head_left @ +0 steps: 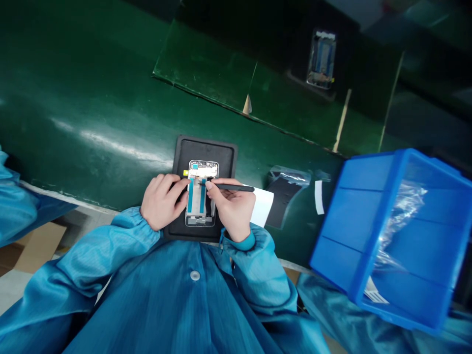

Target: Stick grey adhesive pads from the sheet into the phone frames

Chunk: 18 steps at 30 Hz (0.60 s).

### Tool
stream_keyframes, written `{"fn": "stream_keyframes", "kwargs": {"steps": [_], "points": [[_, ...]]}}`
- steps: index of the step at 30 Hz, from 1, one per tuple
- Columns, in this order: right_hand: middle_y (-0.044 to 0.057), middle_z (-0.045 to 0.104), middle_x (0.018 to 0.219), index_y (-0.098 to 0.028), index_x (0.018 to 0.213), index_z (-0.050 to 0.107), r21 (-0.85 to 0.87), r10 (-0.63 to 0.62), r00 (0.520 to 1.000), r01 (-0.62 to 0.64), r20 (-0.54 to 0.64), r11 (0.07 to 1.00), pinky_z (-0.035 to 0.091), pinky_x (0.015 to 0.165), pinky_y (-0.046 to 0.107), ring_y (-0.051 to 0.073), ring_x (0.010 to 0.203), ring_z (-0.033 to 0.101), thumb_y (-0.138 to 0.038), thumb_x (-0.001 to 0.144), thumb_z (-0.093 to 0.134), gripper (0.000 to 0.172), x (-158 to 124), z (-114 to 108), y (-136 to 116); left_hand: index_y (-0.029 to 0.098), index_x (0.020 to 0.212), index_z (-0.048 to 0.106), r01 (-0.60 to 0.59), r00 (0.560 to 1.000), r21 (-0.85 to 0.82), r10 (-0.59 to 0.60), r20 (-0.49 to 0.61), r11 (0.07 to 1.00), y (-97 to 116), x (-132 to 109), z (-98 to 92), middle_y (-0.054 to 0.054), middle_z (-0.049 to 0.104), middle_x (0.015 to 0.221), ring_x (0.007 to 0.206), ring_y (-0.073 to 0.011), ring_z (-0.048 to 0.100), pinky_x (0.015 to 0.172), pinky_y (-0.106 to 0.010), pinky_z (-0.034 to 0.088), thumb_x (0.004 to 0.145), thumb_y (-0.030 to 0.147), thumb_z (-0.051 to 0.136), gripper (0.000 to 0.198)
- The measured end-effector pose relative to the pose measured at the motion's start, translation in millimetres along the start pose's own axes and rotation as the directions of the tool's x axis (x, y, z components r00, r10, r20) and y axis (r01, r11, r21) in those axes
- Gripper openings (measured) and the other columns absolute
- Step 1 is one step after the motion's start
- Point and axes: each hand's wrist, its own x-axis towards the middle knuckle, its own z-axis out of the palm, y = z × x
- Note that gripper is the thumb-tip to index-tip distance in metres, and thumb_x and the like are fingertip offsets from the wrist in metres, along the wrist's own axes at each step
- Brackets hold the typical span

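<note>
An opened phone [197, 196], its inner parts and blue strips showing, lies on a black tray [180, 155] just in front of me. My left hand [164, 200] has its fingers bent and drawn together, with the index finger and thumb against the phone's left edge. Pinched in my right hand [236, 206] is a pair of black tweezers [236, 187], whose tip points left over the upper middle of the phone. Whether the tip grips anything is too small to tell. A yellow tab [186, 173] sticks out at the phone's upper left.
Right of the tray lie a white sheet [262, 205], a clear bag with dark contents [282, 196] and a white strip [319, 197]. A blue bin [342, 221] holding clear plastic stands farther right. Another opened phone [321, 60] rests on the raised green shelf [217, 73].
</note>
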Motion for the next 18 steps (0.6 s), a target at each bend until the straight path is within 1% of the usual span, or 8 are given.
{"fn": "stream_keyframes", "kwargs": {"steps": [4, 10, 18], "points": [[0.004, 0.078, 0.075, -0.020, 0.084, 0.075, 0.010, 0.003, 1.000, -0.003, -0.006, 1.000, 0.064, 0.061, 0.032, 0.020, 0.064, 0.075, -0.039, 0.075, 0.084, 0.023, 0.5, -0.4, 0.3, 0.018, 0.114, 0.071, -0.007, 1.000, -0.014, 0.007, -0.018, 1.000, 0.1, -0.1, 0.1, -0.012, 0.066, 0.100, 0.087, -0.0238, 0.057, 0.076, -0.038, 0.047, 0.097, 0.030, 0.053, 0.028], [0.004, 0.078, 0.075, -0.020, 0.083, 0.075, 0.013, 0.003, 1.000, -0.003, 0.004, 1.000, 0.064, 0.063, 0.031, 0.019, 0.064, 0.075, -0.035, 0.076, 0.083, 0.019, 0.4, -1.0, -0.3, 0.018, 0.114, 0.071, 0.003, 1.000, -0.012, -0.003, 0.000, 1.000, -0.2, 0.5, -0.7, -0.012, 0.066, 0.101, 0.087, -0.0242, 0.057, 0.076, -0.038, 0.045, 0.097, 0.030, 0.052, 0.029], [0.004, 0.079, 0.078, -0.020, 0.085, 0.075, 0.005, 0.001, 1.000, -0.001, 0.013, 1.000, 0.064, 0.065, 0.031, 0.020, 0.067, 0.076, -0.035, 0.077, 0.083, 0.019, -0.3, -0.7, 0.7, 0.017, 0.113, 0.071, -0.020, 0.999, 0.002, 0.020, -0.025, 1.000, 0.0, 0.7, -0.2, -0.012, 0.066, 0.100, 0.086, -0.0235, 0.057, 0.076, -0.037, 0.045, 0.096, 0.029, 0.053, 0.027]]}}
